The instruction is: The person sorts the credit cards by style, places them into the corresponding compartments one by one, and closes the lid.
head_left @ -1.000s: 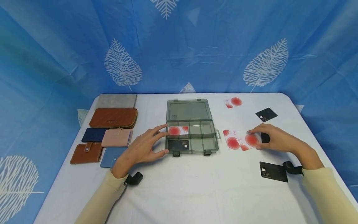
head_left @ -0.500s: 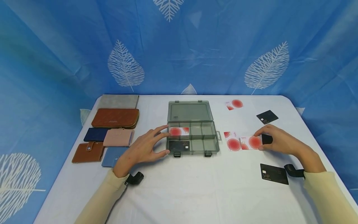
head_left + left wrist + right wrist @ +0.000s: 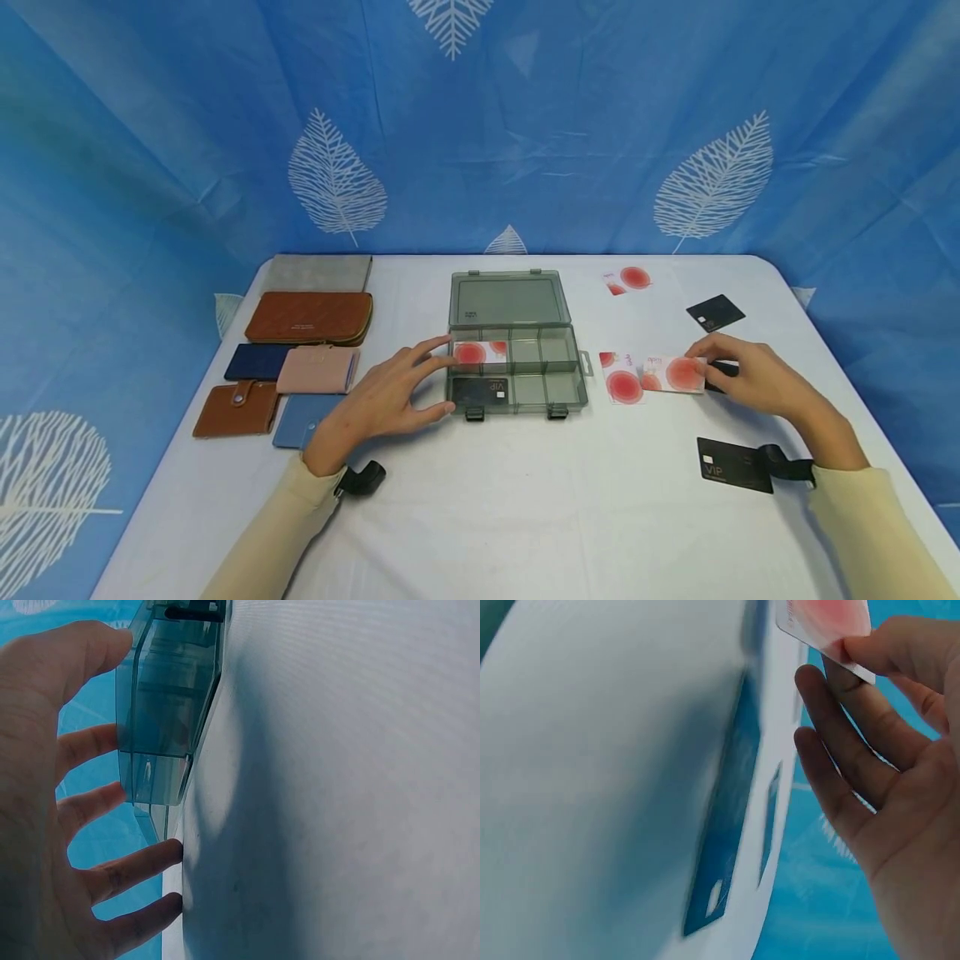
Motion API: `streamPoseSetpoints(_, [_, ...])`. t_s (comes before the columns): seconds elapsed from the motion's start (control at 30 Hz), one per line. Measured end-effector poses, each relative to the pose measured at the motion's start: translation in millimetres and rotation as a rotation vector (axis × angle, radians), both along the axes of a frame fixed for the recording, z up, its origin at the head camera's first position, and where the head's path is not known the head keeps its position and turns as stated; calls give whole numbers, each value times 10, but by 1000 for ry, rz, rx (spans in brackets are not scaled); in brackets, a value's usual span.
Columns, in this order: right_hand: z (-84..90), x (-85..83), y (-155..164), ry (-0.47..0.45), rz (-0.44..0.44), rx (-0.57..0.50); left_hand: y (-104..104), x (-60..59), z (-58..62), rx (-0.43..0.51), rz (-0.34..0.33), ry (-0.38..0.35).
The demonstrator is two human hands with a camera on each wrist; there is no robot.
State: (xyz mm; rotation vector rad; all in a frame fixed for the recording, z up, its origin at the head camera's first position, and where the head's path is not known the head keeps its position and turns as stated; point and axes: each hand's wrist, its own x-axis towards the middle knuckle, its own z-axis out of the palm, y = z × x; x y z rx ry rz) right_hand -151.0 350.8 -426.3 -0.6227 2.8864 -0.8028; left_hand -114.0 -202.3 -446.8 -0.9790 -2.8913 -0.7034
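Note:
My right hand [image 3: 757, 379] pinches a white card with red circles [image 3: 663, 373] at its right end, thumb on its face in the right wrist view. The raised card lies close to another red-patterned card [image 3: 624, 385] in the head view. A black card [image 3: 724, 367] shows partly behind the right fingers. My left hand [image 3: 386, 393] touches the left side of a grey-green plastic divider box [image 3: 510, 300], thumb and fingers spread along its edge. The box's lid is folded back. Inside its left compartments lie a red-patterned card [image 3: 472, 353] and a black VIP card [image 3: 478, 391].
Several wallets, among them a brown zip wallet [image 3: 307, 317] and a pink one [image 3: 315, 369], lie at the left. At the right are another red-patterned card [image 3: 634, 277], a black card [image 3: 716, 312] and a black VIP card [image 3: 731, 464] beside the right wrist.
My right hand has drawn the red-patterned card to the right, off the neighbouring one, and lifted it. The left hand stays at the box.

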Motion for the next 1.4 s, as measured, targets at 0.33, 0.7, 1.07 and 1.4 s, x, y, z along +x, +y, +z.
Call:
streamPoseSetpoints(0.33, [250, -83, -371, 78, -74, -93, 9, 14, 11, 10, -14, 22])
streamPoseSetpoints(0.7, [475, -265, -957, 57, -39, -123, -12, -17, 3, 17, -18, 3])
streamPoseSetpoints(1.07, [447, -328, -1474, -26, 58, -156, -13, -28, 6, 27, -12, -10])
streamPoseSetpoints(1.4, [264, -314, -1762, 8, 50, -170, 8, -21, 33, 25, -18, -17])
